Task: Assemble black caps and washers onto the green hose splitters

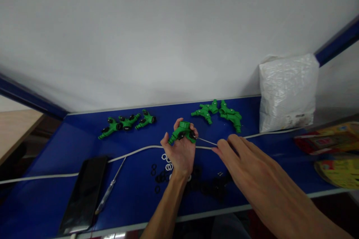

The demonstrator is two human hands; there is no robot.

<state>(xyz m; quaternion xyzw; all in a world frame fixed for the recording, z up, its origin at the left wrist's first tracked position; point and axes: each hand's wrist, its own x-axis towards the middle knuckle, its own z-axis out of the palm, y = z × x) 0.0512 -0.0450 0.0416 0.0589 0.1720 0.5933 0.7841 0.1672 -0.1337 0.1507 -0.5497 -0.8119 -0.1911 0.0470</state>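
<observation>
My left hand point(181, 153) holds a green Y-shaped hose connector point(184, 130) with black valve parts, its fingers and thumb closed around it above the blue table. My right hand point(238, 157) grips a screwdriver whose thin metal shaft point(206, 141) points left; its handle is hidden in the hand. The tip meets a black part on the connector's right branch. Beneath the left hand lie white ring washers point(168, 166) and black rings point(160, 176). Small screws point(220, 174) and dark parts point(206, 186) lie between the two forearms.
Several green connectors with black valves point(111, 127) lie at the back left, and plain green ones point(206, 112) at the back right. A phone point(84, 192) and a clear-handled screwdriver point(108, 192) lie left. A white cable point(140, 150) crosses the table point(131, 201). A plastic-wrapped package point(288, 93) stands right.
</observation>
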